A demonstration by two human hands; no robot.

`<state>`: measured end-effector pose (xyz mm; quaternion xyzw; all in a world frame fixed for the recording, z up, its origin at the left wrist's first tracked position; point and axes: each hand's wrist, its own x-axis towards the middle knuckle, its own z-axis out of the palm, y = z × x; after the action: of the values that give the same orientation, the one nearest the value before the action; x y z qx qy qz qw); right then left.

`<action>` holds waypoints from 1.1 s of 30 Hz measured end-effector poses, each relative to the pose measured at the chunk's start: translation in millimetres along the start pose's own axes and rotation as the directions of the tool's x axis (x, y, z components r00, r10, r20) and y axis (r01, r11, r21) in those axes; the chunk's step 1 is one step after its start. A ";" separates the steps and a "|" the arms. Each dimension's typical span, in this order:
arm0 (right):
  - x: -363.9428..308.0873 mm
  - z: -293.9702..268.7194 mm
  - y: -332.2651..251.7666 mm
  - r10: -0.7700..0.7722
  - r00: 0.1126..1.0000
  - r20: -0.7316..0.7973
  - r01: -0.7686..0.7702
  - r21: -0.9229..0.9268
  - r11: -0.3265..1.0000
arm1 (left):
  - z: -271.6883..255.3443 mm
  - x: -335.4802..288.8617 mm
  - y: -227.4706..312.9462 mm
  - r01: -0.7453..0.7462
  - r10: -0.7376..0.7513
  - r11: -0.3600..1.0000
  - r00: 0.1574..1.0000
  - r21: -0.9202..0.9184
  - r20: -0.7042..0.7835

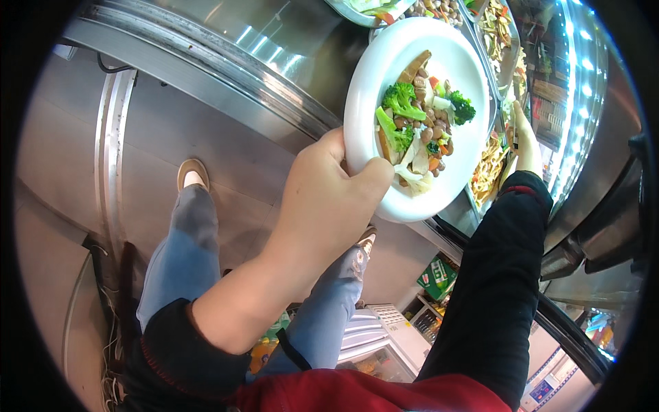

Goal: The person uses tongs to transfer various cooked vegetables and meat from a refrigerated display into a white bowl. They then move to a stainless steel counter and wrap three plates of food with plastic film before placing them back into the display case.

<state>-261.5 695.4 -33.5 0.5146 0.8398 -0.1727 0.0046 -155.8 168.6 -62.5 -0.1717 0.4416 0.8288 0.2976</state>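
Left hand (pixel 322 185) grips plate (pixel 361 89) by near rim, beside desk (pixel 281 51) edge; right hand (pixel 526 143) by shredded food (pixel 486 170), grip unclear. Plate likely stiff, slick, light-to-moderate; loose topping (pixel 429 127) may slide. Best held level, rim only.

One plate (pixel 367 75), two hands (pixel 329 182) (pixel 526 141), two shoes (pixel 193 169) (pixel 368 237).

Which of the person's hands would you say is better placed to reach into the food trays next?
Probably the right hand: it is out beside the food trays, while the left hand is occupied gripping the rim of the white plate.
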 end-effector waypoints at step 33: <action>-62.5 2.6 6.8 -0.175 0.965 -0.196 0.206 0.147 0.968 | 1.5 1.7 0.3 -0.060 0.061 0.998 0.998 0.036 -0.024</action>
<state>-226.6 643.5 -26.2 0.4434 0.8651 -0.1942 -0.1313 -157.3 170.2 -62.4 -0.1632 0.4648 0.8274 0.2697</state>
